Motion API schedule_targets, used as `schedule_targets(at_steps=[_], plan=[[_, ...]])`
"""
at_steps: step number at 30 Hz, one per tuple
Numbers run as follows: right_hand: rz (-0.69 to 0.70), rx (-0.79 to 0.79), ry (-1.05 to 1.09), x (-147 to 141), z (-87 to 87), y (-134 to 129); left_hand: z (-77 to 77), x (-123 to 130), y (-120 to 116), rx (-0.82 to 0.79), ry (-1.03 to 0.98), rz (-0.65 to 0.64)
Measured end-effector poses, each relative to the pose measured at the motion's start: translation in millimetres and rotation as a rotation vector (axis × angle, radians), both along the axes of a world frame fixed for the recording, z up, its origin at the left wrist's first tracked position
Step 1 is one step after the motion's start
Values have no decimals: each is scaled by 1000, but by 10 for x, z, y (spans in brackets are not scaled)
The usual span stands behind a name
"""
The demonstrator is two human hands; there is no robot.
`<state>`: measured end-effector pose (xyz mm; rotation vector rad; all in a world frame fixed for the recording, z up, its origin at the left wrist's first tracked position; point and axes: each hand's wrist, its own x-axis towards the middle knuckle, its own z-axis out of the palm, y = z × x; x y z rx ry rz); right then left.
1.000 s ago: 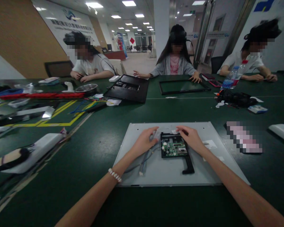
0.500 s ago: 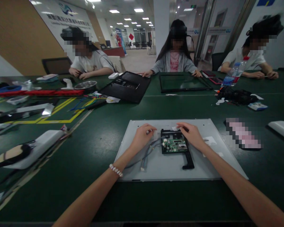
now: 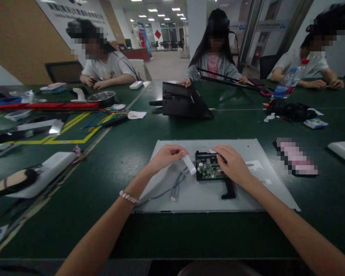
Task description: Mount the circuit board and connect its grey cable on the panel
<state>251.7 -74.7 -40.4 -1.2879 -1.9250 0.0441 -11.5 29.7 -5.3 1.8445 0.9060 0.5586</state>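
A white flat strip (image 3: 190,165) hangs from the pinched fingers of my left hand (image 3: 170,156), its lower end by the left side of the black bracket (image 3: 229,191). My right hand (image 3: 232,163) is closed over the bracket's upper right corner, its fingertips at a small white piece (image 3: 212,151); whether they grip it is hidden. The bracket holds a green circuit board (image 3: 208,171), partly covered by my right hand. Under all this lies a grey metal panel (image 3: 201,199). Dark cables (image 3: 172,187) run across the panel's left part.
Across the green table (image 3: 126,161), a person handles a black panel (image 3: 179,101) and a black frame (image 3: 227,78). Two other people sit there. To the right lie a pink blurred item (image 3: 297,157), a bottle (image 3: 283,86) and black cables (image 3: 290,111). A white device (image 3: 53,168) lies left.
The white strip in my left hand has swung to show its broad face. My right hand has shifted slightly over the board. The person opposite has tilted the black panel and raised the frame.
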Motion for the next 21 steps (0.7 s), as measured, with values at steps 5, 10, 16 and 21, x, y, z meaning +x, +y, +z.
schedule_targets(at_steps=[5, 10, 16, 21], plan=[[147, 2, -136, -164, 69, -105, -14, -11, -26, 8, 95, -182], [238, 0, -203, -301, 168, -223, -78, -56, 23, -9, 145, -242], [361, 8, -322, -457, 194, -299, -5, -128, 67, -18, 230, -312], [358, 13, -346, -551, 163, -319, 116, -145, 46, -62, 201, -306]])
